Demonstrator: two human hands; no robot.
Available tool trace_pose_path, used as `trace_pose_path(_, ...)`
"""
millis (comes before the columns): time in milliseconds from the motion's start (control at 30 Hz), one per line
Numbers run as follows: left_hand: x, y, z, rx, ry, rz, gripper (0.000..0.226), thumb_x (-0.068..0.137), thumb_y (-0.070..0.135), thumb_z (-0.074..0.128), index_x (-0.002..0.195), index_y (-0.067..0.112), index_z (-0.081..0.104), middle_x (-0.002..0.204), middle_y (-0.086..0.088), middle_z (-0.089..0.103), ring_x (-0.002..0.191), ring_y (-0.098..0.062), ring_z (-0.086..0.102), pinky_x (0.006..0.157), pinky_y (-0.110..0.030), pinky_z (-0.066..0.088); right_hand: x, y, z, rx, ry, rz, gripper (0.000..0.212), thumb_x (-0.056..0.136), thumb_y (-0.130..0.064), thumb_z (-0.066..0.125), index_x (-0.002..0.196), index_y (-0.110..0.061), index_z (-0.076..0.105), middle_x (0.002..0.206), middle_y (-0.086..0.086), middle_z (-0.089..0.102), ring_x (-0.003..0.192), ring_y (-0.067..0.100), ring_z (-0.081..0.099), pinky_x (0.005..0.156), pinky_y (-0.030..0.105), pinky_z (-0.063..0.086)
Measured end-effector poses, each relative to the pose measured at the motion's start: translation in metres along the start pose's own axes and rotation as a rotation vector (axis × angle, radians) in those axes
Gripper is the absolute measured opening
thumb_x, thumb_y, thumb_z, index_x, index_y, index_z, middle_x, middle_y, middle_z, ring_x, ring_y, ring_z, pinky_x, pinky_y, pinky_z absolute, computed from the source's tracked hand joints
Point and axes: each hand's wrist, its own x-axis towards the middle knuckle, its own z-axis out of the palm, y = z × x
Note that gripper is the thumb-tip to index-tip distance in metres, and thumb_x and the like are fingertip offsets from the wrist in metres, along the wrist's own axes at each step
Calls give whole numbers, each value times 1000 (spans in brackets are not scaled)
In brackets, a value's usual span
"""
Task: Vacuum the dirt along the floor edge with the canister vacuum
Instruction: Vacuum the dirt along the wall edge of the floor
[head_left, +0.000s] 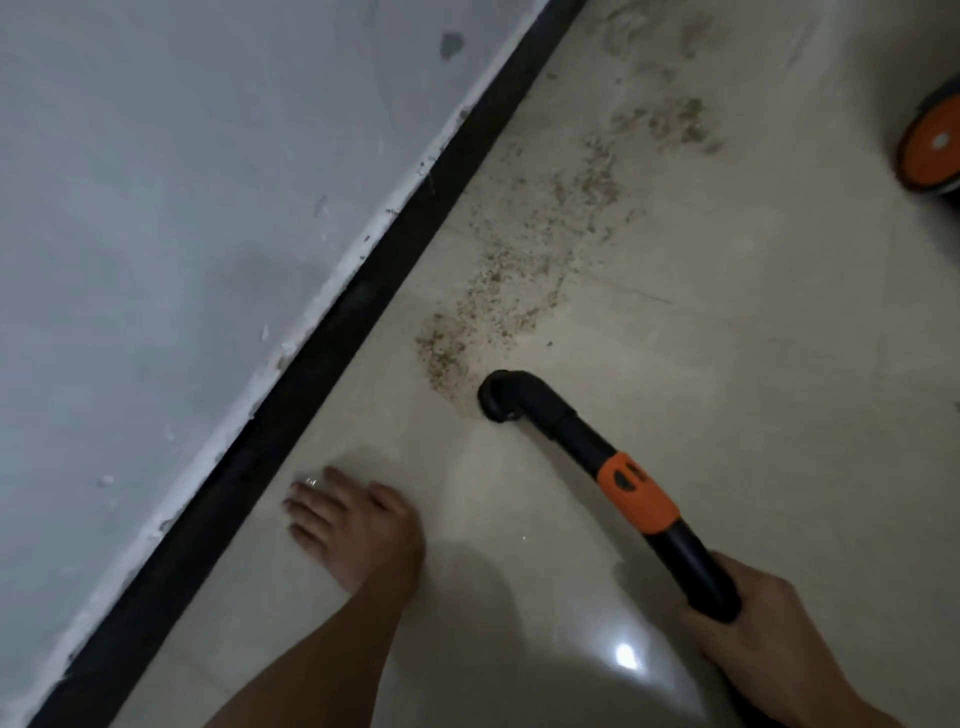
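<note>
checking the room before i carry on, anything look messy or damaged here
Yes: gritty dirt is strewn across the floor tile ahead of the vacuum nozzle, and the white wall edge above the black skirting is chipped.

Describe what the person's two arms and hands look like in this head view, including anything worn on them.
Both are bare. The left hand and its forearm show no sleeve, glove, watch or bracelet, and no ring can be made out on its fingers. The right hand is likewise uncovered, with a bare wrist and forearm running off the lower right corner. The picture is dim and slightly blurred, so fine marks cannot be told.
</note>
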Motion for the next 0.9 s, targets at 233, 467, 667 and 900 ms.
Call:
trace_pose_path(233,-1,3,-4,32,-50,-31,69,89,39,22,145,0,35,152,-33,21,143,-47,18,117,-55,12,4,-20,23,-9,-66,-19,20,57,-32,80,69,-28,65,57,2,67,50,14,61,54,33,47)
trace_pose_path(467,1,2,-4,59,-58,-35,70,91,41,18,148,2,31,155,-31,16,145,-45,12,118,-55,10,14,-15,44,-144,-72,-32,24,67,-29,81,74,-34,58,58,3,63,65,27,62,64,40,46)
trace_pose_path(667,-1,2,-5,76,-75,-24,67,94,41,19,148,2,31,155,-31,14,145,-45,12,118,-55,11,50,-44,67,-213,66,-177,21,73,-25,75,74,-17,56,58,6,59,58,31,60,52,37,45)
trace_pose_path(900,-1,0,-3,66,-70,-21,65,93,38,27,144,0,37,152,-33,21,142,-48,19,115,-58,18,64,-52,73,-92,11,-197,18,74,-13,73,68,-13,57,54,11,61,51,29,61,49,38,48)
